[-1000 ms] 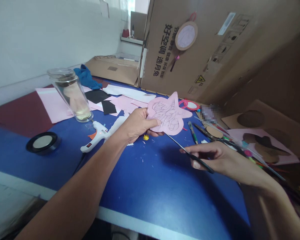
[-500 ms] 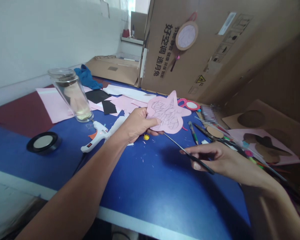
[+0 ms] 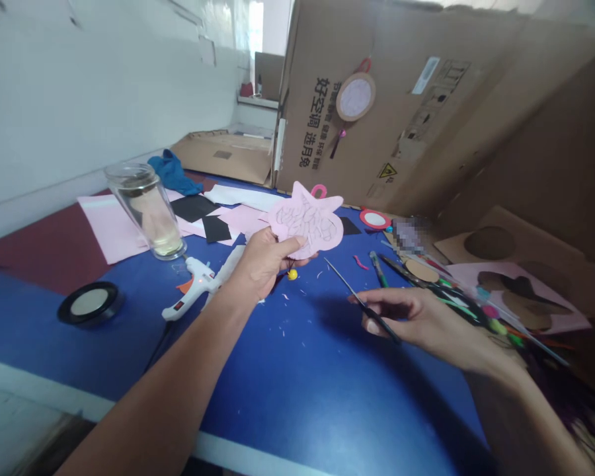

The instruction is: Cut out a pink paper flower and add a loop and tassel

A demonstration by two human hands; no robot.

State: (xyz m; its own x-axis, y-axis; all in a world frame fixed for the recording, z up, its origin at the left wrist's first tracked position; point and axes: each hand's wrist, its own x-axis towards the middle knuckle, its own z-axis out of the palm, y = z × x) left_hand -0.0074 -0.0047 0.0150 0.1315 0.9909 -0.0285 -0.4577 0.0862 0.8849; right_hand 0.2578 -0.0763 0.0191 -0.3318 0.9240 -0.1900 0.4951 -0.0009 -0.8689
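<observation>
My left hand pinches the lower left edge of a pink star-shaped paper cutout with pencil lines on it, held upright above the blue table. My right hand is closed round the handles of dark scissors, whose thin blades point up and left toward the cutout without touching it. A small yellow bead lies on the table just under the left hand.
A glass jar, white glue gun and black tape roll sit at left. Pink and black paper sheets lie behind. A big cardboard box stands at the back. Pens and craft scraps clutter the right.
The left hand has lifted the pink cutout up and a little left, away from the scissor blades. The right hand with the scissors shifted slightly left. The camera tilted.
</observation>
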